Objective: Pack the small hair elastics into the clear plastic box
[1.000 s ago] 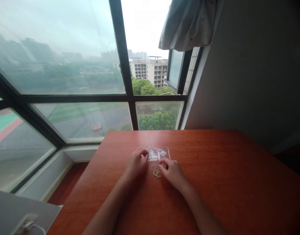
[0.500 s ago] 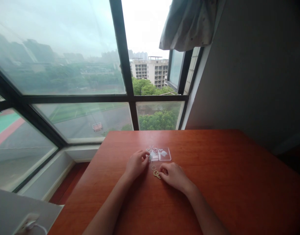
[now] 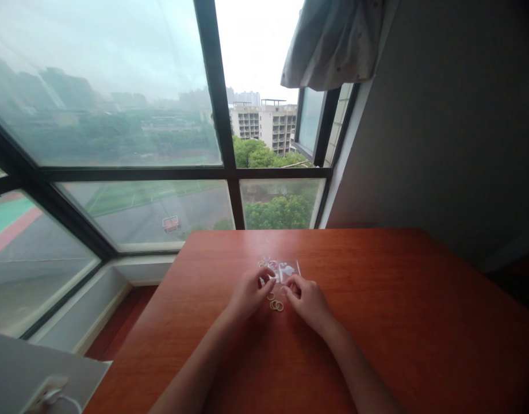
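Note:
My right hand [image 3: 306, 300] pinches a small pale ring [image 3: 284, 291] between thumb and fingertips, just above the table. Bent fingers and thumb of my left hand [image 3: 250, 292] come close together in front of the clear plastic box; whether they hold anything is too small to tell. Below and between the hands, several yellowish rings [image 3: 276, 306] overlap on the table, and a single ring [image 3: 271, 296] lies just beyond them. The clear box [image 3: 289, 270] is open, with small rings in its left part, which my left hand partly hides.
The reddish-brown wooden table [image 3: 402, 310] spans the lower view. Behind it stand dark window frames [image 3: 178, 174], with a curtain [image 3: 333, 46] hanging at the upper right. A white socket with a plug [image 3: 53, 395] is at the lower left.
My right hand has risen slightly away from the ring pile with one ring. My left hand has moved right from the box's left side, closer to my right hand.

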Motion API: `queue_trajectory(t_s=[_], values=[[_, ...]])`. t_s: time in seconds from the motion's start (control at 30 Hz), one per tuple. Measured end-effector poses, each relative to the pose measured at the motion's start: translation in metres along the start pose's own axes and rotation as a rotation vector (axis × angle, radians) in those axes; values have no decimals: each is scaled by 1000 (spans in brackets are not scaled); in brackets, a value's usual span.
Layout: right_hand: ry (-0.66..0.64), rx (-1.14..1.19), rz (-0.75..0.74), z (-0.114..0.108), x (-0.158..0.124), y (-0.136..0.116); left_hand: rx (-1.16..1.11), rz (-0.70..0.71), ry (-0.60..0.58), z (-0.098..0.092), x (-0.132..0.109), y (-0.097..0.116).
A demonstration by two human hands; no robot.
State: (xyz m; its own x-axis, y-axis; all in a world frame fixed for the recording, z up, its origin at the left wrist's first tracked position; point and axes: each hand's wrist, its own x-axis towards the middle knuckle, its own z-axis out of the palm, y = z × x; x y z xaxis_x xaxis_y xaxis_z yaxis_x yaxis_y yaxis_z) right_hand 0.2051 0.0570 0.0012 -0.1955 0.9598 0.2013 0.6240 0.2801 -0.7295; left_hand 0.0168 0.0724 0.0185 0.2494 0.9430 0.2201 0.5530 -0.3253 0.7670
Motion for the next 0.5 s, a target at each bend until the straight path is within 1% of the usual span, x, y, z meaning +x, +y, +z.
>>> queue_trajectory(t_s=[0.1,0.2,0.4,0.5], values=[[60,30,-22,-1,0,-2,-71,24,-88,5,-1,7],[103,51,-41,-1,-1,-3,-91,35,-101,8,-2,8],[121,53,-47,1,-1,-3,-66,63,-81,9,-1,7],[102,19,-37,1,0,-1,43,67,7,8,-1,3]])
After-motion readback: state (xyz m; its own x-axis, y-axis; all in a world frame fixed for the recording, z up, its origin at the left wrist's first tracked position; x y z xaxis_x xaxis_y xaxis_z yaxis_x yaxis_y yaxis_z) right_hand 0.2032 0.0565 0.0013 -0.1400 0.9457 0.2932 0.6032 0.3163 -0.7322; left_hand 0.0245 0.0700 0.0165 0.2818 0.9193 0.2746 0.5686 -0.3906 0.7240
